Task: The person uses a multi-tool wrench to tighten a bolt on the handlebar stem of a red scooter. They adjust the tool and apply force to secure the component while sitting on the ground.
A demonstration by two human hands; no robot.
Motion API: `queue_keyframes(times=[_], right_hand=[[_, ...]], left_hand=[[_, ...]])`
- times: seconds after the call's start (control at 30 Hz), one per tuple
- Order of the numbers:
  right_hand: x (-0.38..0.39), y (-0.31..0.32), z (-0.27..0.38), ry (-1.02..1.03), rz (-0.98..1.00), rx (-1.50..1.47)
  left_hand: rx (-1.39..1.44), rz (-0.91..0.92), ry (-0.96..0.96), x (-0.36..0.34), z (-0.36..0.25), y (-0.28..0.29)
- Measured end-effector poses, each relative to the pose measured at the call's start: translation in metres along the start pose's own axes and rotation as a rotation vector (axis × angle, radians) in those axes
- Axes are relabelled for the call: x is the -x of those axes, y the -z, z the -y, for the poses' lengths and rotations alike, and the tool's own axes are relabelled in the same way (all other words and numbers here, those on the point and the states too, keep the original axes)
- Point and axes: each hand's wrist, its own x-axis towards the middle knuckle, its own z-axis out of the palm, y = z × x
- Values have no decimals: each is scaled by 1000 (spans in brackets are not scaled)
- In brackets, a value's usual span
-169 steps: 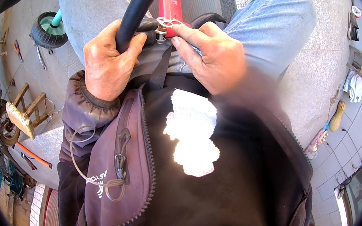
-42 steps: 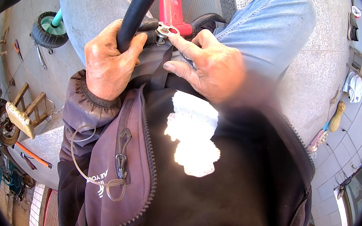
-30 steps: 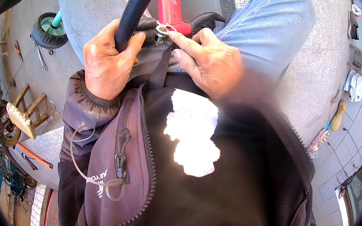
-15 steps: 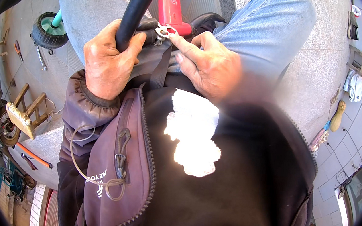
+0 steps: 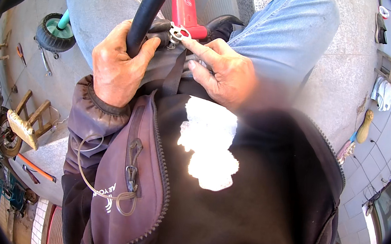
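My left hand (image 5: 119, 65) is closed around a black tube (image 5: 149, 14) that slants up between my knees, a grey ring near its top. Beside it, a red frame tube (image 5: 185, 5) with pale lettering ends in a short red cross-piece. A silver metal fitting (image 5: 180, 33), with a rounded opening and a bolt under it, lies between the black tube and the red one. My right hand (image 5: 227, 75) has its index finger stretched out, the tip against this fitting. Its thumb is bent and apart from that finger; the remaining fingers are mostly hidden. A black strap (image 5: 174, 74) hangs below.
On the left floor are a small black wheel with green hub (image 5: 56, 33), pliers (image 5: 21, 54), a wrench (image 5: 45, 62), a wooden stool (image 5: 23, 126) and an orange-handled tool (image 5: 36, 167). To the right lie a dark shoe (image 5: 381, 28), a wooden frame (image 5: 390, 69) and a white cloth (image 5: 382, 93).
Both hands stay at the same parts. My left hand has shifted slightly right with the tube. My right hand has moved slightly, and a wider gap shows between its thumb and index finger.
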Motion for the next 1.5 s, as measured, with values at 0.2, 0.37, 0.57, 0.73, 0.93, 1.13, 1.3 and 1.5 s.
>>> queue_keyframes(times=[0.2, 0.37, 0.57, 0.73, 0.93, 1.13, 1.3, 1.5], right_hand=[[0, -1, -3, 5, -19, -33], [0, -3, -8, 3, -23, -98], [-2, -5, -15, 29, -82, -184], [-6, -10, -25, -31, -198, -329], [-11, -11, -32, -98, -202, -411], [-16, -19, -39, -145, -172, -478], [-17, -21, -42, -112, -186, -498], [-18, -19, -40, -113, -183, -554]], left_hand=[[-212, -382, -396, 19, -19, 14], [162, 358, 52, 37, -27, 26], [520, 483, 624, 32, -15, 0], [756, 382, 773, 23, -10, -23], [849, 351, 804, 15, 3, -36], [918, 349, 815, 13, 2, -39], [961, 377, 850, 9, 3, -41], [938, 288, 845, 11, 4, -40]])
